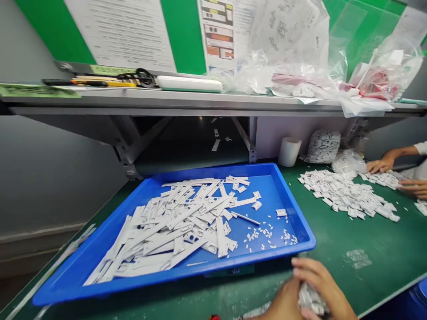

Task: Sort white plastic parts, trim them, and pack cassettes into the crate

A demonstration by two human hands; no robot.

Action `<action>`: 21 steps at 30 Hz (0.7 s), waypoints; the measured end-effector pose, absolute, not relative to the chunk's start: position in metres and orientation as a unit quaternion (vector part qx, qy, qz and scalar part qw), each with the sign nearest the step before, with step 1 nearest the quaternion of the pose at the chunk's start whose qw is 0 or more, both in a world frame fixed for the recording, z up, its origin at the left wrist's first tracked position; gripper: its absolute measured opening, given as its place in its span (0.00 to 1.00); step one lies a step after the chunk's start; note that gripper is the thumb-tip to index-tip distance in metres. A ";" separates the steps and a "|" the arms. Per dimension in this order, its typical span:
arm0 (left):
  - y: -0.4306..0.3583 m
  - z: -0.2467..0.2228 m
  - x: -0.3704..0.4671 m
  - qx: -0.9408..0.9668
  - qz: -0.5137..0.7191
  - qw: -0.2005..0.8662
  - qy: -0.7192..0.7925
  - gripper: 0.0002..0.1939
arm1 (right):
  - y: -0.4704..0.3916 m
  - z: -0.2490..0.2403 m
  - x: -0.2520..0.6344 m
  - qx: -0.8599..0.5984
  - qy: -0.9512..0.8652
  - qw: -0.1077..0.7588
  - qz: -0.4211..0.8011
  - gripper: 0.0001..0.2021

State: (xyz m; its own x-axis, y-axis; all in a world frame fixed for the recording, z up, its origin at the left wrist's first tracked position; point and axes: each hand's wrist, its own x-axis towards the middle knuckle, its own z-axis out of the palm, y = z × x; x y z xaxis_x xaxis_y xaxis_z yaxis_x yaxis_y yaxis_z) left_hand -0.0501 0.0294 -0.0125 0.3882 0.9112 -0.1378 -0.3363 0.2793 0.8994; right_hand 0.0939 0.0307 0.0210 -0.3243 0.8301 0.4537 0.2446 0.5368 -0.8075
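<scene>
At the bottom of the head view my left hand (pixel 286 298) and my right hand (pixel 328 284) come together around a clump of small white plastic parts (pixel 311 300). The fingers of my right hand curl over the clump and press close to my left hand. My left hand's fingers are mostly hidden, so their grip does not show. Whether a clear bag wraps the clump cannot be made out. Just beyond them is the near right corner of a blue tray (pixel 293 191), holding a heap of long flat white plastic strips (pixel 180 222) and tiny white bits (pixel 263 233).
On the green table (pixel 333 240), a pile of white parts (pixel 353 195) lies right of the tray, beside a filled clear bag (pixel 323 146) and a white roll (pixel 289 151). A co-worker's hands (pixel 382 164) work at far right. A shelf (pixel 200 101) overhangs the tray's far side.
</scene>
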 end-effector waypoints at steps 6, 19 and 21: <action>0.044 0.050 -0.046 0.368 0.376 0.792 0.309 0.20 | 0.044 0.041 0.119 -0.463 -0.634 0.512 0.349 0.19; 0.069 0.054 -0.015 0.359 0.330 0.821 0.296 0.23 | 0.052 0.022 0.135 -0.524 -0.470 0.547 0.453 0.16; 0.069 0.050 -0.012 0.340 0.331 0.829 0.298 0.27 | 0.055 0.021 0.136 -0.513 -0.463 0.550 0.469 0.17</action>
